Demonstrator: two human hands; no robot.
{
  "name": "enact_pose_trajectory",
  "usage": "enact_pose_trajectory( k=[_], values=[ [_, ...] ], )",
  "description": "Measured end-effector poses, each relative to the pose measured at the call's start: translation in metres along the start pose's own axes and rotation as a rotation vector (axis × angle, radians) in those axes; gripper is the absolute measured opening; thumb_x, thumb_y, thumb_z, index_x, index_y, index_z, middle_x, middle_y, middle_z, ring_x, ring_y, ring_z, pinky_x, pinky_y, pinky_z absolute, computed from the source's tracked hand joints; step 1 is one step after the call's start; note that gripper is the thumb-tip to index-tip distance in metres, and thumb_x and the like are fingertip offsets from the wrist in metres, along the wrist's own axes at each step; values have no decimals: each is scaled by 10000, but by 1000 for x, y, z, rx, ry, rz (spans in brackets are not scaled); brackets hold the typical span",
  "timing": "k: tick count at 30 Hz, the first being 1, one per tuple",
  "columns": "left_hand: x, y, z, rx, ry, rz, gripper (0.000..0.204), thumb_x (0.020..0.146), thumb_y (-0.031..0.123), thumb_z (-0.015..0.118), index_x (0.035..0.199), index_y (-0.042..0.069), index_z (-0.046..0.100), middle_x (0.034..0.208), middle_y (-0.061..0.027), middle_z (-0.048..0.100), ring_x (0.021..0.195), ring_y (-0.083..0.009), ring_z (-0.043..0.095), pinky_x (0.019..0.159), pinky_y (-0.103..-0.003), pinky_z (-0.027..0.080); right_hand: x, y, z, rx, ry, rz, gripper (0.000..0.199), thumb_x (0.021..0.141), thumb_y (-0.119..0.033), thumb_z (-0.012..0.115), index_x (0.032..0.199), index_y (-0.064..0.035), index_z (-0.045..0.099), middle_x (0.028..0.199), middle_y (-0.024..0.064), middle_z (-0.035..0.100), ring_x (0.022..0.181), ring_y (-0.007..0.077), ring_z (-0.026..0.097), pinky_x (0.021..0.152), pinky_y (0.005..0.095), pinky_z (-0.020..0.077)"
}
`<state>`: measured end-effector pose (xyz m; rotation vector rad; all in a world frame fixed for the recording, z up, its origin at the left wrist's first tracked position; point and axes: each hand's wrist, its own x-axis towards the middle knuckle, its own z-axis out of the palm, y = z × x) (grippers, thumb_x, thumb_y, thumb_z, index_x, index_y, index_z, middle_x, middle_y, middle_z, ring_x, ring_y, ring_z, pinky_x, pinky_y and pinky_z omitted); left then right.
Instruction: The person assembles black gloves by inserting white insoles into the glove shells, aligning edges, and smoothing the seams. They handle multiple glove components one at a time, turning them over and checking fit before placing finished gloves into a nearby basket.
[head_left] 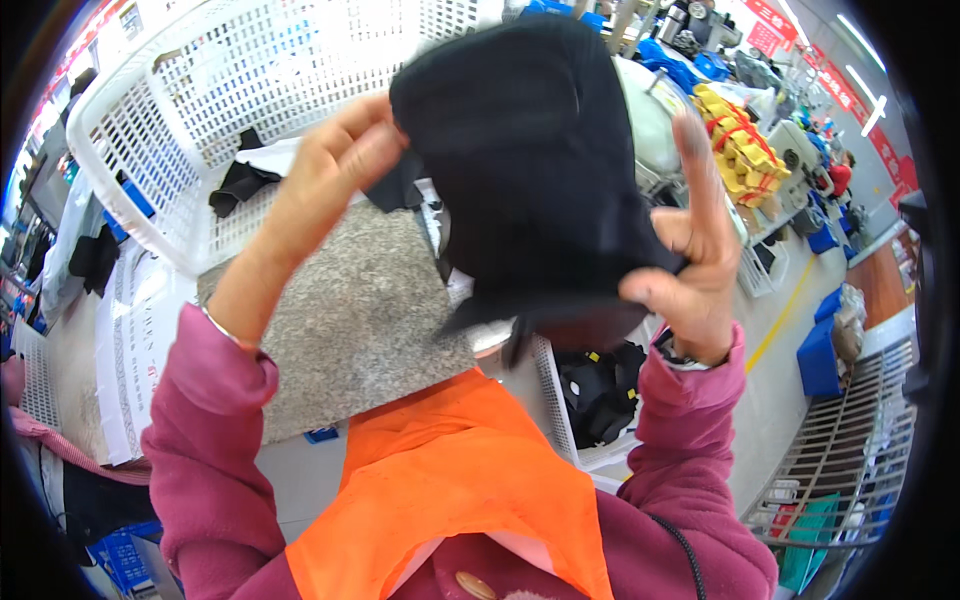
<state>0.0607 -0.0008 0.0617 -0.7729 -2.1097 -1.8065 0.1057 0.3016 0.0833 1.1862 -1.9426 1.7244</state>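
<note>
A large black fabric piece (530, 170) is held up in front of me, above the right side of a grey speckled tabletop (350, 310). It has a rounded top and loose flaps hanging at its lower edge; motion blurs it, so its exact kind cannot be told. My left hand (345, 155) pinches its upper left edge between thumb and fingers. At the lower right corner, my right hand (690, 265) grips the fabric with the thumb in front, its index finger stretched upward.
A white perforated basket (130, 160) with black pieces (245, 180) stands on the table's far left. Below right, a white crate (560, 410) holds black items. Yellow bundles (740, 140) lie by machines at the back right. A wire rack (840, 450) stands at right.
</note>
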Motion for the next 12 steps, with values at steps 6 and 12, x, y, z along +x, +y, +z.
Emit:
enact_pose_trajectory(
  k=[6,12],
  values=[
    [-56,9,103,-616,-208,-300,431,966,334,542,1213,-17,584,1107,-41,636,1019,-94,567,895,-260,453,-104,15,-17,282,199,226,995,772,-23,692,1494,8,9,787,33,599,627,66,560,624,192,422],
    [-67,16,145,-673,-292,-638,380,975,320,520,1153,0,622,1061,-33,665,970,-108,606,879,-274,463,-177,8,-24,195,407,463,971,762,87,617,1516,-86,30,613,-17,557,556,35,515,597,172,433]
  ],
)
